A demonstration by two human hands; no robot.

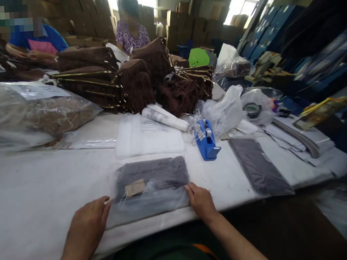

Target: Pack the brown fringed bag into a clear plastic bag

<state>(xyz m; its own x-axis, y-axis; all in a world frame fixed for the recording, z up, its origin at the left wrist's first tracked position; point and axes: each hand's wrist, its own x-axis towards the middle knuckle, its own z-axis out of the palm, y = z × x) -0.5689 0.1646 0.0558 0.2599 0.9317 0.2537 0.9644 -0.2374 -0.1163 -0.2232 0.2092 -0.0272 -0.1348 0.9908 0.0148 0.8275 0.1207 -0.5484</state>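
Lying flat at the near edge of the white table [32, 195], the grey plastic-bagged item [150, 187] runs crosswise between left hand [87, 227] and right hand [200, 201], each touching an end with fingers together.

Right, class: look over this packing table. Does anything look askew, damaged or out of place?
Nothing looks damaged or spilled. The grey bagged item lies flat between the left hand and right hand, though its near edge overhangs the table. The brown fringed bags are heaped loosely behind.
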